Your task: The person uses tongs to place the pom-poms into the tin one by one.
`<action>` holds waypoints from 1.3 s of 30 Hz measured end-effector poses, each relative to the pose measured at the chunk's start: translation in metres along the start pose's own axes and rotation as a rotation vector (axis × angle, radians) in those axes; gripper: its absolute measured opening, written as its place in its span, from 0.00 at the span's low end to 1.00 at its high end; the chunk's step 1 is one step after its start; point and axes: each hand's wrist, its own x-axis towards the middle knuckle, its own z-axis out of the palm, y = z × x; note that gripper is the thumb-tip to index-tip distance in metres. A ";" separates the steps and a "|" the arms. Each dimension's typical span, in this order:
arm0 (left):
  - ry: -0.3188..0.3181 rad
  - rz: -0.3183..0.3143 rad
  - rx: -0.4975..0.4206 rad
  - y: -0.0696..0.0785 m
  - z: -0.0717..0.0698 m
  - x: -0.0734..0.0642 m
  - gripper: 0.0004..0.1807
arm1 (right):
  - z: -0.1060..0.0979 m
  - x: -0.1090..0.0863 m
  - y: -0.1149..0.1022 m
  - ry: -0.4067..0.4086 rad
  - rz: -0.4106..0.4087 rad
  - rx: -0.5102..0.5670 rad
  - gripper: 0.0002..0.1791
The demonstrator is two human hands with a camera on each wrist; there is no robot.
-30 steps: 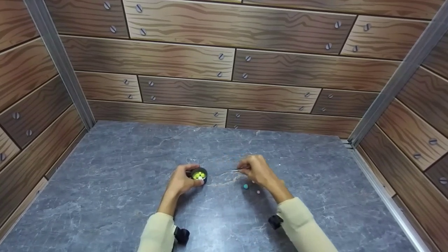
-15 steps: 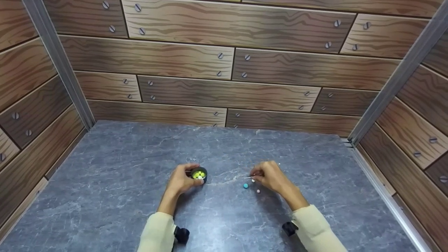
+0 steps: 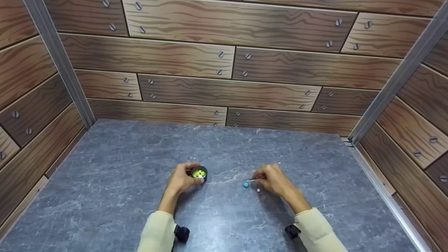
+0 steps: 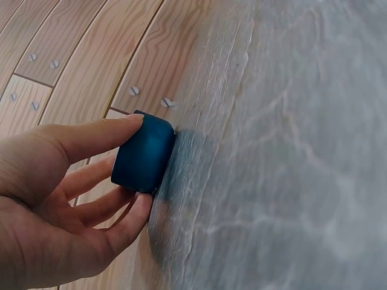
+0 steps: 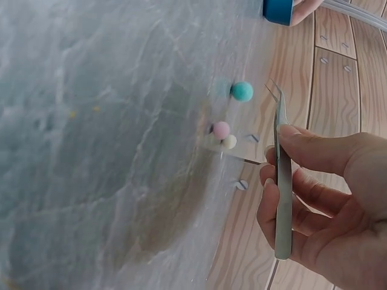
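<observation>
Three brown wood-plank-patterned walls (image 3: 182, 57) fill the top and sides of the head frame; grey marbled tabletop (image 3: 115, 175) spans the lower part. Left hand (image 3: 182, 179), lower centre-left, grasps a small round dark-blue cup (image 4: 145, 154), thumb one side, fingers other; cup sits just below and left of frame centre. Right hand (image 3: 274, 179), lower centre-right, pinches slim silver metal tweezers (image 5: 283, 199), tips parted. Yellow-green balls (image 3: 198, 173) plus a white ball (image 3: 200, 176) inside cup. Turquoise ball (image 3: 246, 184) on tabletop, lower centre-right, near tweezer tips. Smallest: pink ball (image 5: 221, 129) and cream ball (image 5: 229, 142), mid right-wrist frame, can't tell if touching.
</observation>
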 end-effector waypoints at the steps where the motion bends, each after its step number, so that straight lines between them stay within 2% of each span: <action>1: 0.000 -0.002 -0.002 0.000 0.000 0.000 0.31 | 0.000 -0.001 0.001 0.003 -0.001 0.002 0.05; 11: 0.000 0.008 -0.036 0.001 0.000 -0.002 0.31 | 0.000 -0.007 0.007 -0.004 0.009 0.034 0.05; 24: 0.004 0.004 -0.027 0.000 0.000 0.000 0.32 | 0.002 -0.010 0.011 -0.007 0.028 0.051 0.05; 39: -0.005 0.011 -0.046 0.002 0.000 -0.001 0.32 | 0.002 -0.008 0.008 0.047 -0.001 0.017 0.05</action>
